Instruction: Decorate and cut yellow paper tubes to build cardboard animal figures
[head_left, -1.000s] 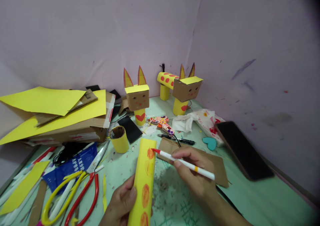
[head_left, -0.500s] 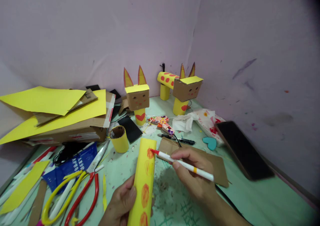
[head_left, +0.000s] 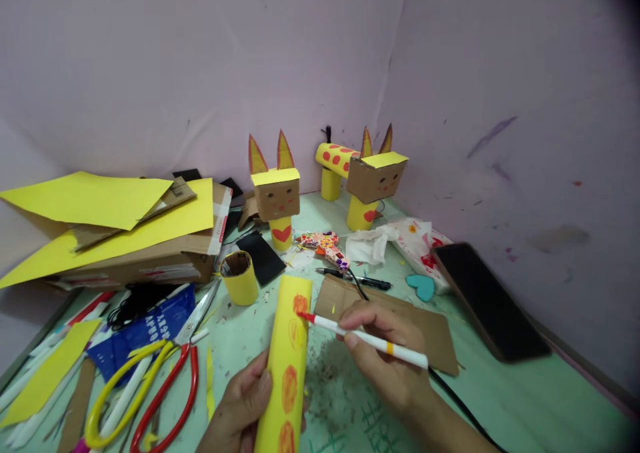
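My left hand (head_left: pixel 247 396) is wrapped round the lower part of a yellow paper-covered tube (head_left: pixel 286 373), which stands tilted toward me. A row of red-orange oval spots runs along the tube; the second from the top is only faintly coloured. Between the thumb and fingers of my right hand (head_left: pixel 383 346) is a white marker (head_left: pixel 370 339) with a red tip. The tip meets the tube at the lower edge of the top spot. Behind the tube stands a short yellow-wrapped roll (head_left: pixel 239 279).
Two cardboard-headed animal figures, one nearer (head_left: pixel 276 196) and one with a spotted body (head_left: pixel 377 179), stand at the back. Scissors (head_left: pixel 187 336) lie left, below yellow sheets (head_left: pixel 90 199). A phone (head_left: pixel 490 299), cardboard piece (head_left: pixel 435 333) and floral glue gun (head_left: pixel 327 247) lie right of the tube.
The marker tip has moved slightly down along the top spot, and that spot's lower edge shows more red. The left hand and tube have hardly moved.
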A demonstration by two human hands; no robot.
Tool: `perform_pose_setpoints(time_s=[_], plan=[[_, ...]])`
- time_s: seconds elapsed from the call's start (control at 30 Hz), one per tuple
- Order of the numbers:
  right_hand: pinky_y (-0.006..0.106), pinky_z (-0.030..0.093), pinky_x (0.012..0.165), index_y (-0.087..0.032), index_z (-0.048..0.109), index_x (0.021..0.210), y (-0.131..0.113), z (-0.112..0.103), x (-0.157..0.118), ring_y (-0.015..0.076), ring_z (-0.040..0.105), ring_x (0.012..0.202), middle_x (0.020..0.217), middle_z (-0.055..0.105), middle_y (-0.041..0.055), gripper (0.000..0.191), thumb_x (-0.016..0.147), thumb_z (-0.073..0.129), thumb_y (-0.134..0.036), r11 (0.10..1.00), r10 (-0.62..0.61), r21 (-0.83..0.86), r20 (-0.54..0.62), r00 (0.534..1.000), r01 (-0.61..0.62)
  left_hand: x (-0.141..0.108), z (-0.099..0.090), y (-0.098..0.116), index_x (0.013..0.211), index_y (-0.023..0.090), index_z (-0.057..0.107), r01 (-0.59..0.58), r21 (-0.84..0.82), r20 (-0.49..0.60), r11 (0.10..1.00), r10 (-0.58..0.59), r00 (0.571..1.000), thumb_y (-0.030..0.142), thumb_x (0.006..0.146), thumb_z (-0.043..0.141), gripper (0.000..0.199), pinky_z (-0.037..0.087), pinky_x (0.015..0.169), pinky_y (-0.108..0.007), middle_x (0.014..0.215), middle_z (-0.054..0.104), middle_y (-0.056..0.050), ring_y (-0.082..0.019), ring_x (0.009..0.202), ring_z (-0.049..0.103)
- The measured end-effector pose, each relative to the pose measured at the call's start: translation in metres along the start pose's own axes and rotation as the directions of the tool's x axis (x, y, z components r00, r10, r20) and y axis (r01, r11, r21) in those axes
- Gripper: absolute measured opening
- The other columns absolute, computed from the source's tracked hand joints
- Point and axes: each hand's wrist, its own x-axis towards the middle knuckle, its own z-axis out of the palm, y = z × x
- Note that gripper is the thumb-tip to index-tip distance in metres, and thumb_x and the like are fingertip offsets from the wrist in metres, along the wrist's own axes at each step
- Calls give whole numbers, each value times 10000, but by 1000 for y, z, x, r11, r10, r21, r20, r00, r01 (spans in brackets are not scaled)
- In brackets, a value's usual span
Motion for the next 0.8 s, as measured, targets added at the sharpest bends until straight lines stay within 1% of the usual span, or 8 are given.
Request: perform_pose_setpoints(time_s=[0.13,0.23,0.33,0.4,0.53,0.67,0.73,0.8], plan=[[223,412,472,-208,622,714,-1,-1,2,134,551,516,589,609,-2,68,727,555,-209,1000,-2,-9,10,1000,2,0,-1,-2,991,123,658,-17,-14,-7,1000,17,1000,348,650,712,413,415,485,-249,626,643,-94,-178,518,579],[215,419,472,-210,630,729,0,-1,4,131,562,520,599,623,-2,69,731,561,-209,1000,-18,-21,-8,1000,18,0,1,-2,958,123,667,-37,-13,11,999,37,999,336,649,716,378,413,484,-251,612,639,-90,-171,508,571],[218,426,487,-216,629,707,1,-1,3,133,569,532,609,627,-6,72,709,562,-189,999,-35,-11,-8,999,35,0,2,-1,953,135,668,-23,-16,5,1000,23,1000,336,652,715,365,411,487,-247,609,636,-77,-159,506,561],[226,433,504,-218,626,700,2,-1,2,139,574,548,616,626,-6,73,698,561,-184,999,-39,10,10,999,39,-1,2,0,940,132,673,-9,-3,-12,1000,9,1000,346,645,720,367,425,509,-260,632,652,-90,-175,526,581],[221,423,483,-221,625,731,3,0,0,134,561,527,613,622,-10,65,725,562,-205,999,13,34,1,1000,-13,-1,3,1,878,139,683,-9,0,4,1000,9,1000,358,615,741,347,425,508,-269,622,653,-86,-189,521,591],[222,422,489,-220,626,735,3,-1,0,133,558,533,626,620,-8,62,729,566,-203,998,26,48,23,999,-27,-2,5,2,874,132,677,-2,13,-21,1000,2,1000,350,630,729,331,432,513,-275,637,654,-89,-198,535,598],[223,416,491,-221,619,743,3,-2,0,132,551,537,622,610,-10,58,742,562,-207,998,23,66,13,1000,-24,-2,5,2,864,131,673,11,-9,-30,1000,-11,999,332,643,717,302,433,504,-278,650,656,-91,-193,524,591],[227,414,496,-223,612,765,3,-3,-1,133,550,545,635,606,-9,56,759,557,-213,996,8,86,31,999,-11,-2,5,2,892,133,671,25,-45,-45,999,-27,999,318,646,713,311,441,503,-283,674,662,-94,-193,524,591]])
